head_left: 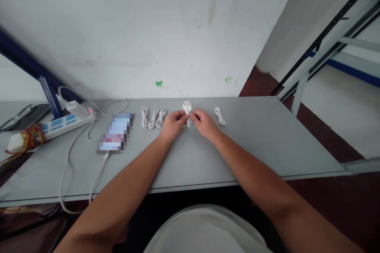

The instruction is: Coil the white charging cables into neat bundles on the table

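A bundled white cable [187,107] with a USB plug at its top is pinched between my left hand [174,123] and my right hand [204,121], at the middle of the grey table [190,158]. The fingertips of both hands meet on the bundle. Three coiled white cables lie in a row just left of my left hand, the nearest [160,118] close to its knuckles. Another coiled white cable [220,116] rests on the table to the right of my right hand.
A pixelated phone [115,133] with a white charging cable [102,165] plugged in lies at the left. Behind it are a power strip [59,123] and a white charger [76,109]. A wall [166,39] rises behind the table; metal frames stand at both sides.
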The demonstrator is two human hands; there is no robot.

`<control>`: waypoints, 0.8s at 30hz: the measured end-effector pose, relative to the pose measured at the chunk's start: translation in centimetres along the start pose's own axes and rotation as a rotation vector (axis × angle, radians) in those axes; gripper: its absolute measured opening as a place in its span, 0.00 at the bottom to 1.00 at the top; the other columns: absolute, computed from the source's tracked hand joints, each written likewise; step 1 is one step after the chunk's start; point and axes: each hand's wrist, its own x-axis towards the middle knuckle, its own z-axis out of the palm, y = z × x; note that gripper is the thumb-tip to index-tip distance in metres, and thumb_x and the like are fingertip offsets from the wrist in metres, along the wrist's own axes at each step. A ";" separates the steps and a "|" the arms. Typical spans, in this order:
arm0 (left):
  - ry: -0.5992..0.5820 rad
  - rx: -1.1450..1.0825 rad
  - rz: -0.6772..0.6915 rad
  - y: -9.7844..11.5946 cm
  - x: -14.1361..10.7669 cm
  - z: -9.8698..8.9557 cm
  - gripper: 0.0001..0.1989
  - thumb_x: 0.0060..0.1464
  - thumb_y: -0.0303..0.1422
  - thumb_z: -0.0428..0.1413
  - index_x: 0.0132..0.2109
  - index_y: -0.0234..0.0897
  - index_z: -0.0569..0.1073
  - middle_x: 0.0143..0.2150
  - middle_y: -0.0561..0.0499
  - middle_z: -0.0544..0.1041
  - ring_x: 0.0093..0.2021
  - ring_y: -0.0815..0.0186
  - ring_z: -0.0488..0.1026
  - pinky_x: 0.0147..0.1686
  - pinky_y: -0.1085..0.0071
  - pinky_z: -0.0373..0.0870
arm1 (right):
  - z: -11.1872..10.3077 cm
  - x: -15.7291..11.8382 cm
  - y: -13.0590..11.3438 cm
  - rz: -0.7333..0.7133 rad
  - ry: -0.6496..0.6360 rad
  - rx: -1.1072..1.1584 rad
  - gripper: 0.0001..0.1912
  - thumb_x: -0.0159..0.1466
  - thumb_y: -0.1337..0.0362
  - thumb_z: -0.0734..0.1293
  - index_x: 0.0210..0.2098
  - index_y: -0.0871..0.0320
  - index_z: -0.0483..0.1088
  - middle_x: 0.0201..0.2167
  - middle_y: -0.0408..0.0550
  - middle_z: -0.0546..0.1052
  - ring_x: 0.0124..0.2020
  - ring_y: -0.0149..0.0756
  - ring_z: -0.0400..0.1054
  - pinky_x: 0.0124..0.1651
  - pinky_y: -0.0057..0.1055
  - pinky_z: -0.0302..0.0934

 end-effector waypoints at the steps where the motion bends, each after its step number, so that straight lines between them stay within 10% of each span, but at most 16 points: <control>1: -0.021 -0.056 -0.025 0.0 0.0 0.0 0.18 0.48 0.43 0.62 0.38 0.32 0.76 0.28 0.51 0.74 0.29 0.69 0.69 0.33 0.71 0.66 | -0.2 0.0 -0.1 -0.062 -0.004 -0.078 0.12 0.67 0.58 0.57 0.29 0.56 0.61 0.25 0.41 0.65 0.28 0.31 0.58 0.32 0.29 0.50; 10: -0.153 -0.184 -0.089 0.3 -0.1 0.2 0.19 0.47 0.44 0.63 0.39 0.32 0.78 0.33 0.48 0.78 0.33 0.67 0.73 0.41 0.68 0.70 | -2.3 0.1 -0.8 -0.341 -0.091 -0.489 0.10 0.69 0.64 0.55 0.32 0.56 0.63 0.32 0.46 0.69 0.33 0.34 0.60 0.36 0.30 0.50; 24: -0.038 0.178 0.042 0.3 -0.3 0.0 0.13 0.52 0.41 0.59 0.32 0.34 0.75 0.25 0.53 0.71 0.27 0.70 0.65 0.29 0.72 0.60 | -2.1 0.1 -0.5 -0.247 -0.077 -0.405 0.11 0.69 0.61 0.56 0.32 0.56 0.63 0.31 0.46 0.70 0.32 0.34 0.61 0.35 0.30 0.50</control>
